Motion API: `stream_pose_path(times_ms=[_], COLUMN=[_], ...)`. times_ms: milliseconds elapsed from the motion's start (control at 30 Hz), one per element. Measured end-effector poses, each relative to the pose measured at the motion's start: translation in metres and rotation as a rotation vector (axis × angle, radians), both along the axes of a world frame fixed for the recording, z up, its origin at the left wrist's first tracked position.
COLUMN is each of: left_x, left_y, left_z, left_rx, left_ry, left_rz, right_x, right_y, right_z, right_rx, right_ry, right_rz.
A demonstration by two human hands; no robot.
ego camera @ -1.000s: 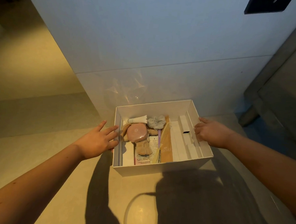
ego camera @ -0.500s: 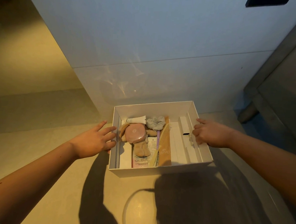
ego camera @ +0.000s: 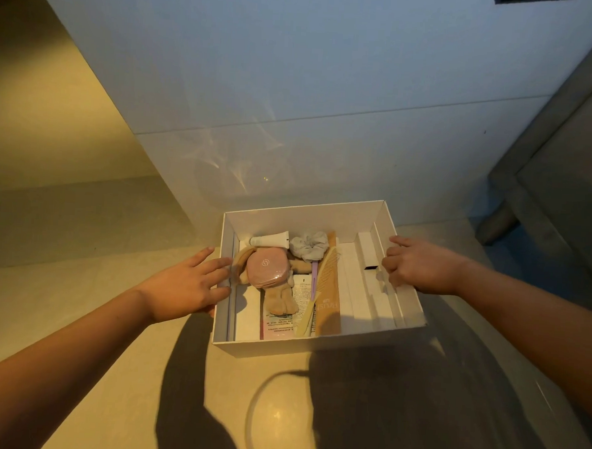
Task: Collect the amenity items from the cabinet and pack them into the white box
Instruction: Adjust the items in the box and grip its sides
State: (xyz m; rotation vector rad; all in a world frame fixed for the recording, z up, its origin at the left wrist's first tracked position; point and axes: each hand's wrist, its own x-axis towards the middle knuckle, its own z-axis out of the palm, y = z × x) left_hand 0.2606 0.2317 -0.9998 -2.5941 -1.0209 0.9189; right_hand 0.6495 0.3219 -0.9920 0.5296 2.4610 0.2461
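Observation:
The open white box (ego camera: 315,348) sits on the beige floor against a white panel. Inside lie a pink compact case (ego camera: 267,266) on a tan plush toy (ego camera: 280,300), a small white tube (ego camera: 271,239), a grey scrunchie (ego camera: 309,244), a pale comb (ego camera: 322,284), printed sachets and long white cartons (ego camera: 367,252). My left hand (ego camera: 185,285) is spread flat, its fingertips touching the box's left wall. My right hand (ego camera: 419,265) has its fingers curled over the right wall's rim.
A tall white panel (ego camera: 295,87) rises directly behind the box. Grey furniture (ego camera: 564,176) with a leg stands at the right. My shadow covers the floor (ego camera: 77,316) in front of the box.
My left hand has slid right until its fingertips meet the box's left wall. My right hand stays curled on the right rim.

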Motion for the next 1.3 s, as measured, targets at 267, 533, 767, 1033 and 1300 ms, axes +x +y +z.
stream_pose_path(times_ms=[267,533,767,1033,1300], left_x=[0.009,0.01,0.01,0.004,0.011], left_y=[-0.001,0.001,0.004,0.005,-0.001], left_z=[0.019,0.014,0.013,-0.005,0.012], left_rx=[0.052,0.014,0.0,-0.036,0.037], left_ry=[-0.192,-0.214,-0.216,-0.06,-0.19], left_rz=[-0.128,-0.094,-0.075,0.002,-0.144], right_x=[-0.003,-0.005,-0.006,-0.008,-0.008], right_y=[0.002,0.01,0.011,0.008,0.005], right_z=[-0.001,-0.006,-0.008,-0.009,-0.009], right_rx=[0.011,0.014,0.019,0.046,0.042], right_ry=[0.007,0.031,0.034,0.023,0.02], right_rz=[0.041,0.072,0.063,0.033,0.033])
